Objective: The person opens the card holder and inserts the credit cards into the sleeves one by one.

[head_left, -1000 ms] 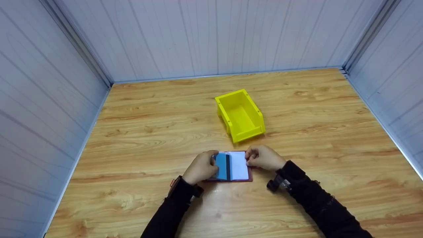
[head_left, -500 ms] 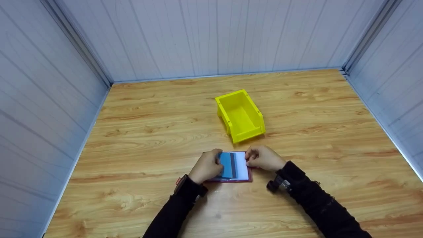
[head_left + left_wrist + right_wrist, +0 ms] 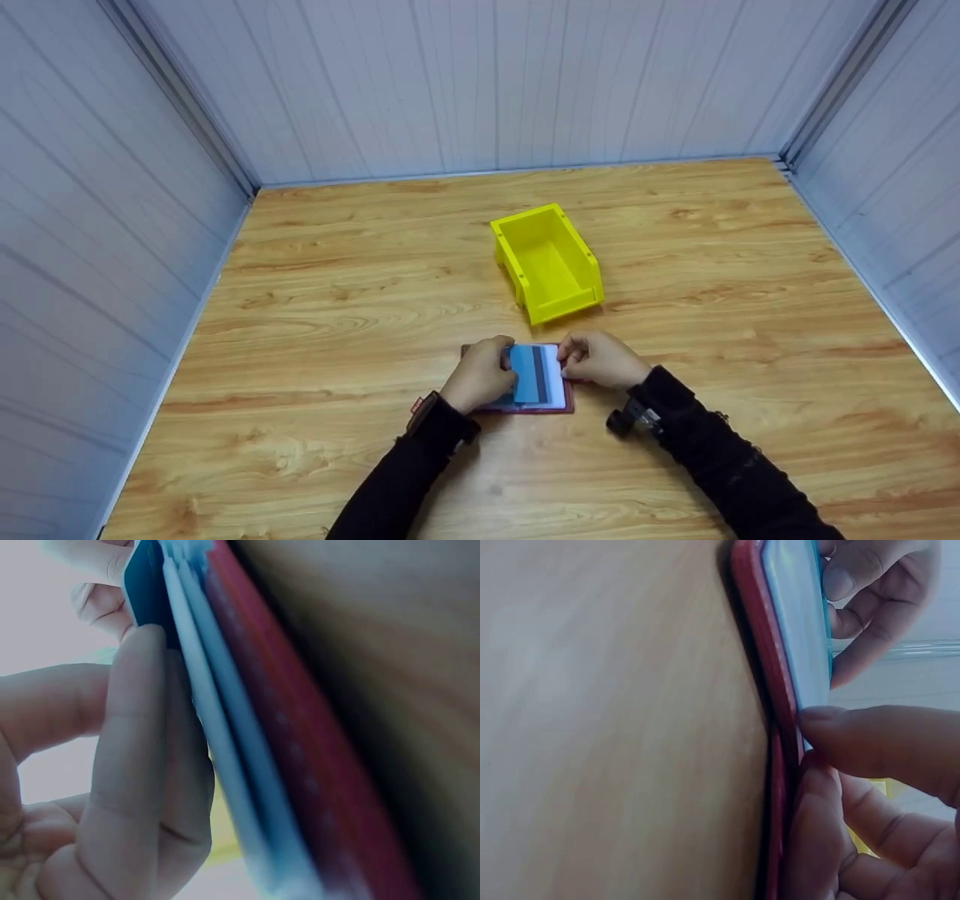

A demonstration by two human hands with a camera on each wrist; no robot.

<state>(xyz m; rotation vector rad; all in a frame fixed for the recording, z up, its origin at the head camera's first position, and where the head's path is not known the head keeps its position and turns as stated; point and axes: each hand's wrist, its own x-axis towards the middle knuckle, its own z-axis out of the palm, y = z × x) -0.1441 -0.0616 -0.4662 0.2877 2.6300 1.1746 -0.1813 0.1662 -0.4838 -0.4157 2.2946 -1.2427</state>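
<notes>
A red-covered card holder (image 3: 568, 406) with clear and white sleeves lies opened on the wooden table. My left hand (image 3: 478, 373) pinches a blue card (image 3: 528, 374) with a dark stripe, over the holder's sleeves. In the left wrist view the blue card (image 3: 145, 583) stands against the pale sleeves, beside the red cover (image 3: 300, 735). At the holder's right edge, the thumb and fingers of my right hand (image 3: 604, 361) pinch the sleeve and cover edge. The right wrist view shows that red edge (image 3: 763, 630) close up. How deep the card sits is hidden.
Just beyond the holder stands a yellow bin (image 3: 523, 289), angled on the table. Panelled walls (image 3: 480, 90) enclose the table's back and both sides. Each wrist carries a black strap with a small camera (image 3: 619, 422).
My left hand has slid to the right with the blue card, which now covers more of the white sleeve. The right hand keeps its place at the holder's edge.
</notes>
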